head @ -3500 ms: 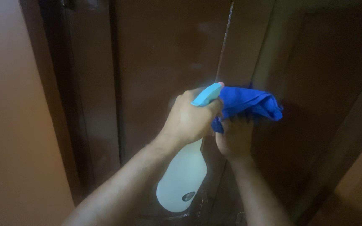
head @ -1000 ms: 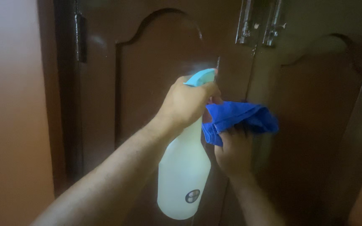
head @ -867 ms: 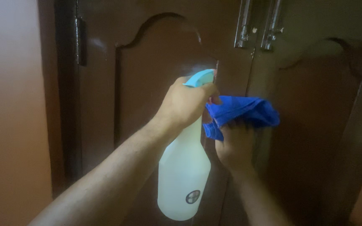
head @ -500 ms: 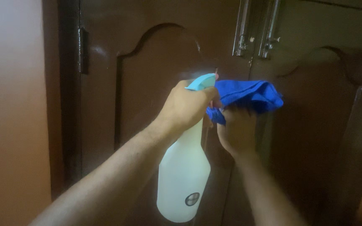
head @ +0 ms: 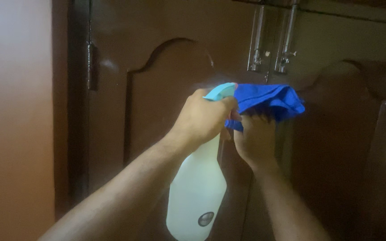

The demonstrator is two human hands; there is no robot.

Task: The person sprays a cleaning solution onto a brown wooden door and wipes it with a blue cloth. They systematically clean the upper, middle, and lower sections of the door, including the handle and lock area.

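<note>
Spray bottle [head: 197,192] hangs from the left hand [head: 202,118], pale body down, light blue spray head [head: 221,90] up at the fingers. Left hand is wrapped tight round the bottle neck, a finger looks to be on the trigger, though the dim light makes that hard to confirm. Blue cloth [head: 269,100] is bunched in the right hand [head: 253,138], fingers closed round it from below, cloth sitting right against the spray head. Both hands meet in front of a dark brown wooden door [head: 157,89] with an arched raised panel. Two metal handles [head: 271,42] hang vertically just above the cloth, at the seam between the two door leaves. Hinge [head: 91,67] on the left door edge, plain reddish wall [head: 14,120] beyond it.

Only the head view here.

Risks, as a judgement: nozzle sits so close to the cloth that a squeeze could soak one spot or wet the right fingers instead. Bottle is held only by its neck, so a loose grip could let the heavy body swing or slip. Cloth is loosely bunched, and a fold could drop over the nozzle.
</note>
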